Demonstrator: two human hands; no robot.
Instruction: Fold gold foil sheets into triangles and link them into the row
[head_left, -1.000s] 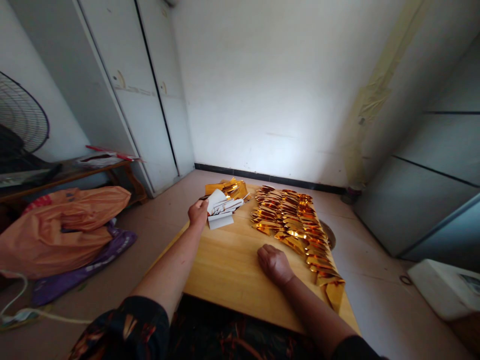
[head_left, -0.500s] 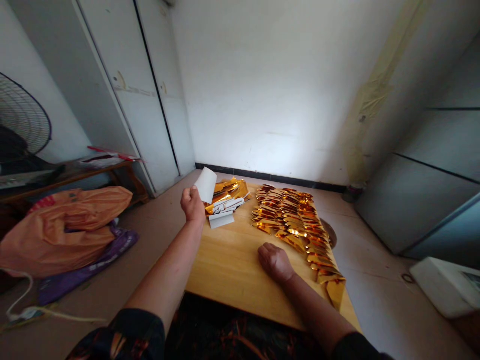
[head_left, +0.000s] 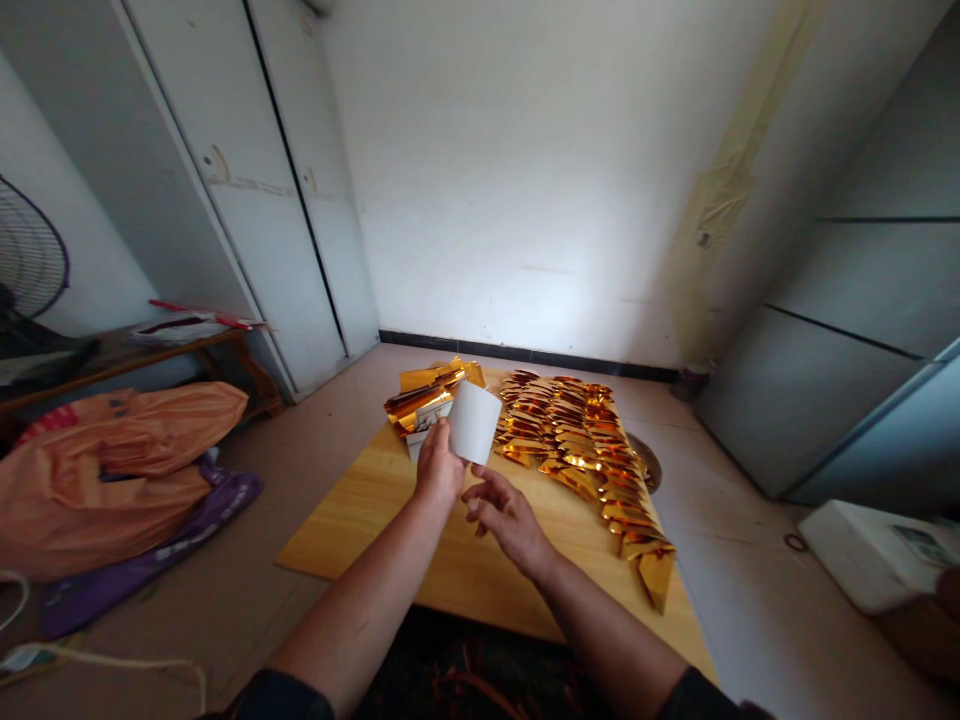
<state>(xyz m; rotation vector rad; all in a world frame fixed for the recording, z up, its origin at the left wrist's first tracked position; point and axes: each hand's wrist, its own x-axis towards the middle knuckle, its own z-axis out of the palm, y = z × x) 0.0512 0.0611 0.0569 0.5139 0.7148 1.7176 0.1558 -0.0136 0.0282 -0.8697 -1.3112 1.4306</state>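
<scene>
A white sheet of paper (head_left: 475, 422), slightly curved, is gripped at its lower left edge by my left hand (head_left: 440, 466) above the wooden table. Just below the sheet, my right hand (head_left: 510, 520) has its fingers apart and bent, with nothing visible in them. Behind the paper lies a loose pile of gold foil sheets (head_left: 431, 388), partly hidden by the paper and my left hand. To the right, rows of folded gold foil pieces (head_left: 577, 440) overlap along the table's right side.
The wooden table (head_left: 360, 530) stands before me. An orange bag (head_left: 135, 460) and a purple bag (head_left: 165, 550) lie on the floor at left, below a fan (head_left: 30, 250). A white box (head_left: 870, 555) and a grey cabinet (head_left: 847, 370) are at right.
My left hand has brought the white paper rightward from the pile to the middle. My right hand has lifted off the table toward it, and its fingers have spread.
</scene>
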